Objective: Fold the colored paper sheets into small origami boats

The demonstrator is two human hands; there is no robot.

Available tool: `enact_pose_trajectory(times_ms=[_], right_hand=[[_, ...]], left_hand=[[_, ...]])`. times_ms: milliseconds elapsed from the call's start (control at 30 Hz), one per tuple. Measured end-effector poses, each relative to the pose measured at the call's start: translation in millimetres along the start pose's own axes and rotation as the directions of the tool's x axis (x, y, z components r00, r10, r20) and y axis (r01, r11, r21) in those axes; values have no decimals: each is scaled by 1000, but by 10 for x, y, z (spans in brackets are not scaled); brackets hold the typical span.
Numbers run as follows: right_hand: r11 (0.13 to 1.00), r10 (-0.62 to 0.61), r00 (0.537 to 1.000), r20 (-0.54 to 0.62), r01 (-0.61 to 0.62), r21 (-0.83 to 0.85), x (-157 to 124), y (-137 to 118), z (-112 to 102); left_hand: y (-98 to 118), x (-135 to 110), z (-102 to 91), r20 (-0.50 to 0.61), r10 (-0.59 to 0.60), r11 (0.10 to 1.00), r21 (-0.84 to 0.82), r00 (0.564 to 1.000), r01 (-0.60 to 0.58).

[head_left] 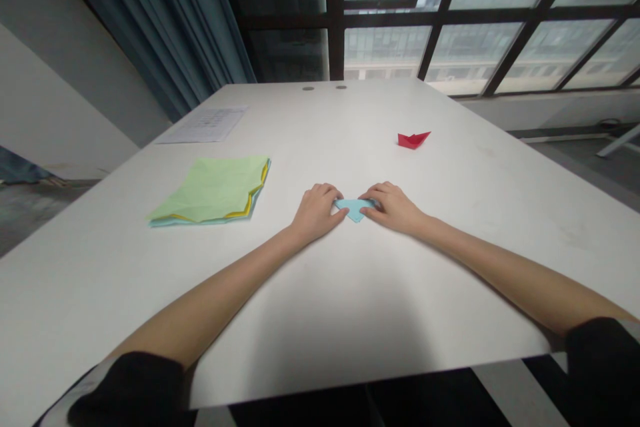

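Between my hands, at the middle of the white table, is a small piece of folded light-blue paper [355, 208]. It has a triangular shape with its point towards me. My left hand [319, 210] pinches its left corner, thumb on the near side and fingers curled behind. At the right corner, my right hand [390, 207] grips it in the same way. The fingers cover both ends of the paper, so its full outline is hidden.
A stack of green, yellow and blue paper sheets [213, 190] lies to the left. Behind it is a printed sheet [205, 125]. A red folded paper boat [414, 140] stands at the right rear of the white table [320, 307]. Windows and a blue curtain [160, 13] are beyond.
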State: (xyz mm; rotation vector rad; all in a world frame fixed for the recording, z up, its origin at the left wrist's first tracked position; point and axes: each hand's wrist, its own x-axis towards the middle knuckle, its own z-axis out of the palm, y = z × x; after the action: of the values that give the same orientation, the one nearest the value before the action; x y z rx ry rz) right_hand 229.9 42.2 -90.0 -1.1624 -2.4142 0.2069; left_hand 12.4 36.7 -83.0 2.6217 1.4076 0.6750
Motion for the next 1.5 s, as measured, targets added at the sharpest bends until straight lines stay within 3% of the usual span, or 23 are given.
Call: enact_pose_trajectory(times_ms=[200,333,467,567,667,800,933,1167,1333,1500], right_hand=[[977,104,995,-4,-101,188,17,-19,1],[920,175,984,18,-170,353,31,-40,-15],[929,167,978,-129,-112,354,40,-74,-48],[959,97,959,-265,-19,283,30,-120,-74],[972,15,944,-329,63,226,6,-162,-75],[973,-89,928,-361,158,167,-23,-189,-34],[972,-121,936,-331,179,151,-32,-218,-3],[968,-118,947,-300,177,177,-35,-275,-33],[970,63,957,-282,8,244,-31,-285,-52],[915,203,961,-187,-119,385,-18,-306,-83]], left_hand=[[0,-5,2,-59,63,993,-95,996,-68],[10,-9,-1,-192,87,975,-183,977,-123],[47,-13,-15,-309,-10,962,-261,951,-75],[98,-16,-14,-256,-59,946,-322,965,-27],[153,-9,7,-174,-129,885,-464,976,34],[203,9,39,-67,-278,689,-709,958,151],[214,14,39,59,-358,550,-793,932,261],[213,17,0,-51,-346,625,-757,937,190],[215,-4,1,-85,-245,707,-698,966,118],[204,-14,6,-106,-229,715,-693,968,93]])
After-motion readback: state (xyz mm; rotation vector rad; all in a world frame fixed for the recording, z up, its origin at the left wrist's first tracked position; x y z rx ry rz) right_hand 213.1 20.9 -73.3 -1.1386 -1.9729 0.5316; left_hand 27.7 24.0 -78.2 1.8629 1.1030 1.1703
